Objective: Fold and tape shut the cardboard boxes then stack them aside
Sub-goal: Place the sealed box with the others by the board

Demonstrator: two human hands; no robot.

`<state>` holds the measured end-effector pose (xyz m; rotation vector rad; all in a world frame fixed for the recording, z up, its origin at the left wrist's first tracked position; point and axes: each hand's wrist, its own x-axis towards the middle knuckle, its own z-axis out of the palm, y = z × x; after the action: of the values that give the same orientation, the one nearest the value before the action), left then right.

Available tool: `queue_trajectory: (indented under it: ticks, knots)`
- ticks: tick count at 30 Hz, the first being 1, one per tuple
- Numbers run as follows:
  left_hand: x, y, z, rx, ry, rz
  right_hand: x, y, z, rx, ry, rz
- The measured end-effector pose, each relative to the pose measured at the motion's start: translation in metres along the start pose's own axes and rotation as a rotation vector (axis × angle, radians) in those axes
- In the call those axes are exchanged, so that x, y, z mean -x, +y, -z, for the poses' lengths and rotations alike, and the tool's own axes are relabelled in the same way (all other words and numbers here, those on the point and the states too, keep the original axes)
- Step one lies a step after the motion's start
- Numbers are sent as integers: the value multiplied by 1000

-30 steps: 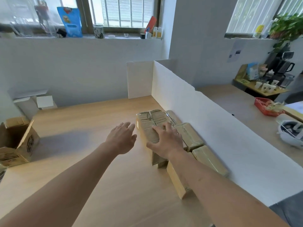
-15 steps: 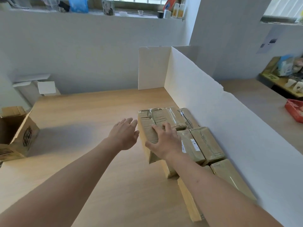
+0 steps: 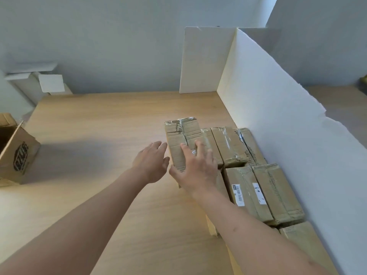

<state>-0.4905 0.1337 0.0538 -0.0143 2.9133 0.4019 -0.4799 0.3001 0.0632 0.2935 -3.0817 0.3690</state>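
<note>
Several taped brown cardboard boxes lie packed in rows against a white divider board (image 3: pixel 278 108) on the wooden table (image 3: pixel 111 120). The leftmost taped box (image 3: pixel 181 135) stands highest in the group. My right hand (image 3: pixel 195 167) rests flat on top of it, fingers spread and straight. Just left of that box hovers my left hand (image 3: pixel 152 161), fingers straight and held together, holding nothing. Two boxes with white labels (image 3: pixel 256 193) lie nearer to me on the right.
An open brown carton (image 3: pixel 18 153) with a dark logo sits at the table's left edge. White open boxes (image 3: pixel 39 82) stand at the far left by the wall. A second white board (image 3: pixel 200 60) stands at the back.
The camera tilted down and closer, so the window dropped out of view. Both hands stayed at the leftmost box; my right hand shifted slightly along its top.
</note>
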Motion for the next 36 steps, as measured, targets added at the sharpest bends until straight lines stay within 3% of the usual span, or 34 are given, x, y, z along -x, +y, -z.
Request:
queue_trajectory:
  ticks: [4, 8, 13, 23, 36]
  knots:
    - [-14, -12, 2, 31, 14, 69, -20, -12, -9, -42, 53, 40]
    - [-32, -26, 2, 6, -4, 117, -45, -14, -24, -96, -56, 4]
    - [-52, -35, -12, 10, -37, 109, -59, 2, -55, -38, -189, -23]
    - [-69, -41, -51, 88, -102, 69, -62, 5, -98, 12, -267, -65]
    - [-68, -36, -61, 20, -141, 52, -63, 15, -96, 6, -399, -32]
